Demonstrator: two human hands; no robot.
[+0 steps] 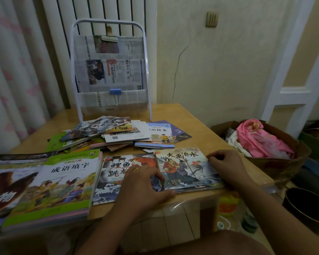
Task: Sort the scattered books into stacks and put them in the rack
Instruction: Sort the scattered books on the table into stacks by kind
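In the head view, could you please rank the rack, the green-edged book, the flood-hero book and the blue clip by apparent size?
1. Rack, though it stands farthest.
2. Green-edged book, nearer the camera, so somewhat flattered.
3. Flood-hero book.
4. Blue clip, clearly smallest.

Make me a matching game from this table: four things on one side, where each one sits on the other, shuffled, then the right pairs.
Things:
1. blue binder clip
2. green-edged book stack
3. pink checked cloth
4. loose book pile

Places:
A. in the basket right of the table
B. on the rack's front
C. mid-table, before the rack
D. near edge, left of the left hand

Pairs: 1-B, 2-D, 3-A, 4-C
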